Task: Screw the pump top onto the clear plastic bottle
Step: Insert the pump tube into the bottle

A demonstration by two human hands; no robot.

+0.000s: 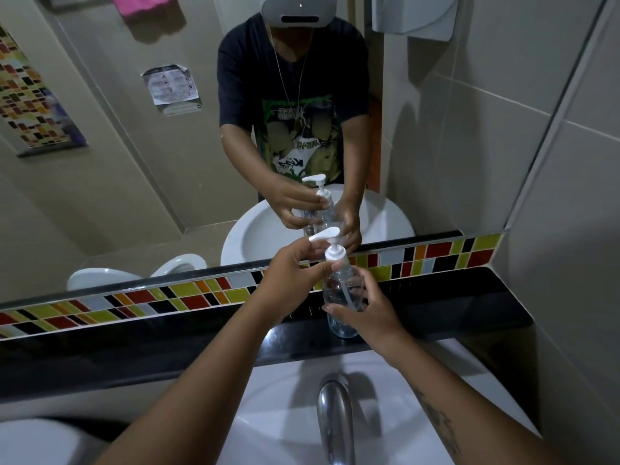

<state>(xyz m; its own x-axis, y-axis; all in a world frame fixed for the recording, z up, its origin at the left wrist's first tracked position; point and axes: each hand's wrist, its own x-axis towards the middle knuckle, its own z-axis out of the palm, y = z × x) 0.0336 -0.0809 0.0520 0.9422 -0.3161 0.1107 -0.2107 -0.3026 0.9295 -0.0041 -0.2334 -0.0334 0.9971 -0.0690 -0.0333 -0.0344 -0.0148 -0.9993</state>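
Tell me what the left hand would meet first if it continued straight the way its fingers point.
Likely the white pump top: the left hand already pinches its collar above the clear plastic bottle.

My arms are bare to the elbow, a dark tattoo (439, 427) along my right forearm. Above the mirror's (100, 196) lower edge: black printed T-shirt (295, 95), white headset (298, 10).

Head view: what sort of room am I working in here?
Most likely a bathroom or washroom. A white basin with a metal faucet sits below the hands, a wall mirror hangs above the black ledge, and the mirror reflects a toilet.
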